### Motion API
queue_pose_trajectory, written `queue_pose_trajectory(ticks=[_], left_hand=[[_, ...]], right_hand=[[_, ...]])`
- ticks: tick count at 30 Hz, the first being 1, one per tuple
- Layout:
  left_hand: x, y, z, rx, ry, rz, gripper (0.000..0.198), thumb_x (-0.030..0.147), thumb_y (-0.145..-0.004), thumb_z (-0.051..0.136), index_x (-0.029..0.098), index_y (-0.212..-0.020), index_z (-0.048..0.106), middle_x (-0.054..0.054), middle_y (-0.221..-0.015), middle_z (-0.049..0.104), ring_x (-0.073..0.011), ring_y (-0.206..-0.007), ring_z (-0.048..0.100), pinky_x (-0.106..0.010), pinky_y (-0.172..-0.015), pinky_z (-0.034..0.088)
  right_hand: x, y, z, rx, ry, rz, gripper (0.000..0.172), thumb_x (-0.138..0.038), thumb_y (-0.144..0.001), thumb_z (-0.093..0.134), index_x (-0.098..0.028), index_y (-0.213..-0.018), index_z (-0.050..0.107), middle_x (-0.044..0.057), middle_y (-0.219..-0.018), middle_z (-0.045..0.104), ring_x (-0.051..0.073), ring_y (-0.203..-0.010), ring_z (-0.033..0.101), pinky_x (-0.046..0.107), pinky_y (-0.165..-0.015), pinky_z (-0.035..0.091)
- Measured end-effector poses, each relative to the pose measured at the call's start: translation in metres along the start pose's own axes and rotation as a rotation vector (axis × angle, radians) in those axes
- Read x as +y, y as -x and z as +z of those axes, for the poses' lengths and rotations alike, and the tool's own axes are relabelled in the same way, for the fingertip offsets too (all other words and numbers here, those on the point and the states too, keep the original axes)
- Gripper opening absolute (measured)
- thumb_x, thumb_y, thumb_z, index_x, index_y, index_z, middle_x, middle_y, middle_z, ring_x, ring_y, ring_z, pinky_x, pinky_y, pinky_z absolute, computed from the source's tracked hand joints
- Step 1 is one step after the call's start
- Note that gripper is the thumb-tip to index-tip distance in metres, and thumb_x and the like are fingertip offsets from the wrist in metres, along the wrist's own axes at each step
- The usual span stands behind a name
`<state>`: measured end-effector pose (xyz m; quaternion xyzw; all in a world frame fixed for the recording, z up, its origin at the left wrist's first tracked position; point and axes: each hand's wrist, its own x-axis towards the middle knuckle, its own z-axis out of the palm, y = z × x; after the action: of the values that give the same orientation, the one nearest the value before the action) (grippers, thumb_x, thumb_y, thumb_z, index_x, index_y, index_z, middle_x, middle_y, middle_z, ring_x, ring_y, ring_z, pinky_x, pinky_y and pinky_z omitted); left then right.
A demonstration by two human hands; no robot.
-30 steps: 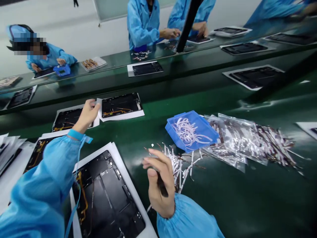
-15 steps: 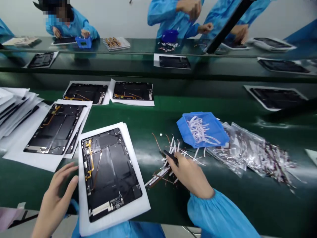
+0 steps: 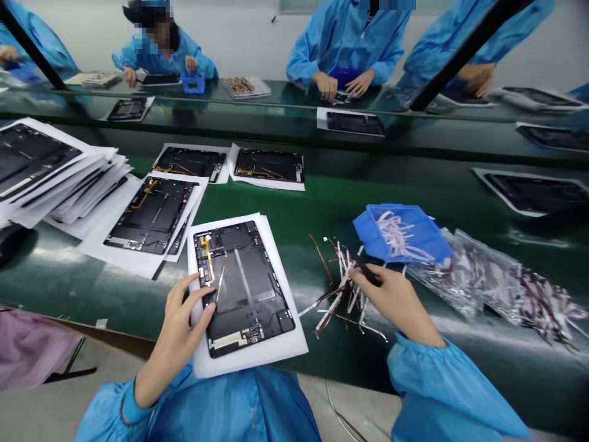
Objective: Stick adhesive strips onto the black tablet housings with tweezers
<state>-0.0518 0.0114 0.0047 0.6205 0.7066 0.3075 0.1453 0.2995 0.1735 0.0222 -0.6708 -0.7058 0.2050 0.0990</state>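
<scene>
A: Head view, near side of the desk (image 3: 322, 205): where does the panel (image 3: 262, 264) lie?

B: On a white sheet (image 3: 289, 344), between the two hands, with the left hand (image 3: 181, 319) the nearer. Its long axis runs near to far, the far end leaning left.

A: And the left fingers?

B: Spread and loosely parted, the tips at the panel's left edge, apparently touching it and clasping nothing.

A: Over to the right hand (image 3: 396, 298).

B: It is well apart from the panel, at the right side of a loose heap of strips (image 3: 343, 283). The strips lie between panel and hand, crossing at many angles; one reaches left to the sheet's edge.

A: Are those fingers free?

B: No, they are pinched around a dark tool (image 3: 369, 274). Whether its tip grips a strip, the view does not show.

A: What lies beyond?

B: A blue tray (image 3: 430, 230), just far of the right hand, and clear bags (image 3: 499, 273) to the right.
</scene>
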Motion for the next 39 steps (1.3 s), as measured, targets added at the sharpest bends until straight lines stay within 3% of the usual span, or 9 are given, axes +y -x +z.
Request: queue_pose_trajectory(ticks=[6, 10, 12, 14, 17, 20, 27, 36, 39], left_hand=[[-0.006, -0.001, 0.001, 0.035, 0.164, -0.033, 0.024, 0.027, -0.098, 0.05, 0.027, -0.118, 0.063, -0.008, -0.142, 0.05, -0.0261, -0.138, 0.045, -0.048, -0.114, 0.039], [-0.01, 0.001, 0.002, 0.085, 0.191, -0.07, 0.023, 0.026, -0.099, 0.049, 0.026, -0.116, 0.063, -0.007, -0.136, 0.055, -0.0227, -0.133, 0.051, -0.043, -0.112, 0.042], [-0.01, 0.003, 0.004, 0.099, 0.191, -0.078, 0.021, 0.026, -0.098, 0.05, 0.026, -0.115, 0.063, -0.007, -0.133, 0.057, -0.0221, -0.13, 0.054, -0.041, -0.109, 0.045], [-0.01, 0.003, 0.007, 0.121, 0.181, -0.083, 0.021, 0.025, -0.098, 0.05, 0.025, -0.115, 0.063, -0.007, -0.132, 0.058, -0.0218, -0.128, 0.055, -0.04, -0.108, 0.047], [-0.009, 0.004, 0.011, 0.152, 0.157, -0.089, 0.022, 0.023, -0.099, 0.049, 0.025, -0.115, 0.063, -0.007, -0.13, 0.058, -0.0218, -0.127, 0.055, -0.039, -0.106, 0.048], [-0.007, 0.004, 0.012, 0.151, 0.145, -0.101, 0.023, 0.022, -0.098, 0.05, 0.026, -0.117, 0.063, -0.007, -0.131, 0.057, -0.0217, -0.125, 0.056, -0.038, -0.105, 0.049], [-0.01, 0.004, 0.013, 0.121, 0.102, -0.058, 0.025, 0.019, -0.097, 0.051, 0.026, -0.12, 0.059, -0.009, -0.132, 0.055, -0.0231, -0.125, 0.056, -0.04, -0.102, 0.051], [-0.014, 0.006, 0.014, 0.04, 0.041, -0.01, 0.031, 0.015, -0.098, 0.049, 0.027, -0.126, 0.055, -0.01, -0.139, 0.049, -0.025, -0.127, 0.053, -0.042, -0.102, 0.049], [-0.014, 0.006, 0.013, 0.038, 0.066, -0.035, 0.031, 0.019, -0.098, 0.048, 0.028, -0.127, 0.054, -0.009, -0.14, 0.049, -0.026, -0.127, 0.054, -0.044, -0.102, 0.049]], right_hand=[[0.007, 0.012, 0.0, 0.207, 0.04, -0.01, 0.033, -0.047, -0.087, 0.053, -0.018, -0.086, 0.07, 0.01, -0.077, 0.073, 0.028, -0.07, 0.069, 0.033, -0.059, 0.046], [-0.034, 0.045, 0.014, 0.413, 0.053, -0.351, 0.029, -0.042, -0.097, 0.049, -0.023, -0.099, 0.071, 0.008, -0.073, 0.074, 0.023, -0.056, 0.068, 0.031, -0.05, 0.047], [-0.072, 0.066, 0.029, 0.277, 0.03, -0.535, 0.027, -0.033, -0.101, 0.044, -0.026, -0.106, 0.07, 0.002, -0.084, 0.077, 0.017, -0.06, 0.07, 0.027, -0.055, 0.051], [-0.112, 0.083, 0.047, 0.039, 0.055, -0.836, 0.028, -0.023, -0.101, 0.046, -0.018, -0.121, 0.065, 0.002, -0.075, 0.075, 0.016, -0.057, 0.068, 0.027, -0.055, 0.05], [-0.154, 0.09, 0.069, -0.082, 0.212, -0.984, 0.034, -0.023, -0.097, 0.058, -0.01, -0.129, 0.061, 0.001, -0.064, 0.069, 0.017, -0.057, 0.066, 0.03, -0.056, 0.047], [-0.166, 0.084, 0.079, -0.134, 0.355, -1.021, 0.041, -0.026, -0.097, 0.06, -0.009, -0.134, 0.057, 0.001, -0.063, 0.066, 0.018, -0.057, 0.064, 0.032, -0.054, 0.043], [-0.155, 0.092, 0.078, -0.168, 0.458, -1.113, 0.049, -0.016, -0.092, 0.058, -0.005, -0.14, 0.051, 0.001, -0.062, 0.06, 0.02, -0.053, 0.057, 0.035, -0.053, 0.04], [-0.167, 0.05, 0.092, 0.019, 0.414, -0.921, 0.037, -0.019, -0.101, 0.046, -0.012, -0.135, 0.059, -0.001, -0.056, 0.058, 0.016, -0.05, 0.058, 0.032, -0.052, 0.037], [-0.172, 0.049, 0.089, 0.006, 0.436, -0.886, 0.038, -0.02, -0.099, 0.05, -0.012, -0.135, 0.059, -0.001, -0.057, 0.06, 0.016, -0.051, 0.059, 0.03, -0.051, 0.038]])
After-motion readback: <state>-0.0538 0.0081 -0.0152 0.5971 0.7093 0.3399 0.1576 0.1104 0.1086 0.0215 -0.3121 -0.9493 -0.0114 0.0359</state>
